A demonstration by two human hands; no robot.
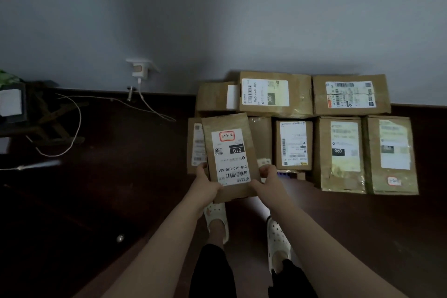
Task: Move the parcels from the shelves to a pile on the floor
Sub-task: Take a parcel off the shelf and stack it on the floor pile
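Dark wooden floor (96, 201), grey wall (217, 19) behind. Fingers (264, 170) of left hand (204, 182) and right hand (267, 176) grip the near end of a flat brown cardboard parcel (229, 152), one hand per side. Its long axis points away from the person, over the left end of the pile of brown cardboard boxes (338, 152).

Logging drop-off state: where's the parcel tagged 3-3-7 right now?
Head view, centre: the 3-3-7 parcel is held by the left hand and right hand at its near end, over the left end of the parcel pile by the wall.
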